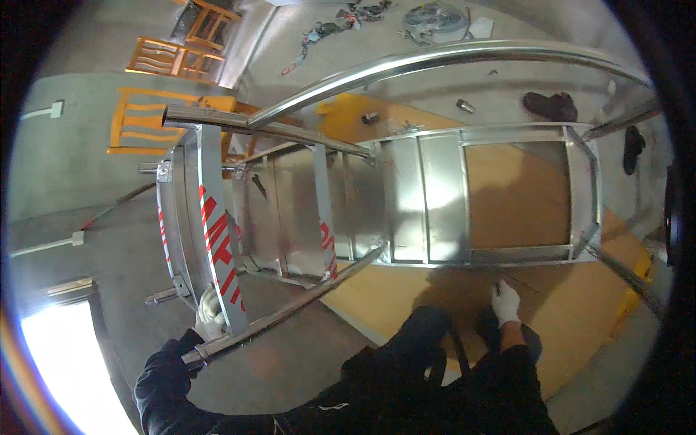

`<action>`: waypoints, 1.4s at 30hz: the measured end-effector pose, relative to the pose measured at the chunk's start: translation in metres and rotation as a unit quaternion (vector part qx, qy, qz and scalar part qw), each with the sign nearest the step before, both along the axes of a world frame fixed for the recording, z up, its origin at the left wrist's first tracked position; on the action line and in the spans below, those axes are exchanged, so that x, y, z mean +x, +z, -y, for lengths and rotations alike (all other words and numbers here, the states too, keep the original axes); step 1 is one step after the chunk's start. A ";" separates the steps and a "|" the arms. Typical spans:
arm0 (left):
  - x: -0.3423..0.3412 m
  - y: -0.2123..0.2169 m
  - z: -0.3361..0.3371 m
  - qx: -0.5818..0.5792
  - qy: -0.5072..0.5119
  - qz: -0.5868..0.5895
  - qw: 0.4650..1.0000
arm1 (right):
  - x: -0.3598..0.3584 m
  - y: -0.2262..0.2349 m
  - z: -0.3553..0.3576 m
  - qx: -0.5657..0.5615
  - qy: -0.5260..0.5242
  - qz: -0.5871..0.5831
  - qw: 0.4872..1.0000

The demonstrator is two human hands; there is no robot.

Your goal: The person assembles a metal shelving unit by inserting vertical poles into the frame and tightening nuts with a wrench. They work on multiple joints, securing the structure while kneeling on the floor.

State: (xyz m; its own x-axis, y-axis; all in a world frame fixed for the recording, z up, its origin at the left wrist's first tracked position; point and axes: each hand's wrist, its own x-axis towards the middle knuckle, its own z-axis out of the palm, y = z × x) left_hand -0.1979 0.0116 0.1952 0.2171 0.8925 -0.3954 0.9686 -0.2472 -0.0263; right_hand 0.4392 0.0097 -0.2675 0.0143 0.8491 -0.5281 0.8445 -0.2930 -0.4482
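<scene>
A long stainless steel frame lies across the view, with tube legs and sheet-metal shelves. My left hand, in a white glove, is curled round its left end. There it grips beside a flat crossbar partly covered in film with red markings, close to the open end of a tube leg. My right hand, also gloved, is closed in front of my knees, just short of the frame's near edge. A thin dark bit shows at its fingertips, too small to name.
Brown cardboard sheeting lies under the frame. Beyond it are two short metal pieces, dark shoes, a coiled bundle and scrap wrapping. Wooden chairs stand at the far left. Tube legs stick out towards me.
</scene>
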 end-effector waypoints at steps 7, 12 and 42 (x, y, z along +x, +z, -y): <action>0.030 0.006 -0.012 0.022 -0.054 0.035 0.998 | 0.005 0.054 0.028 -0.161 -0.044 -0.066 0.984; 0.029 0.007 -0.023 0.037 -0.100 0.023 0.994 | -0.023 0.128 -0.019 -0.120 -0.025 -0.041 0.992; 0.035 0.032 -0.034 0.063 -0.036 0.188 0.979 | -0.229 0.416 -0.169 0.051 0.112 -0.182 0.976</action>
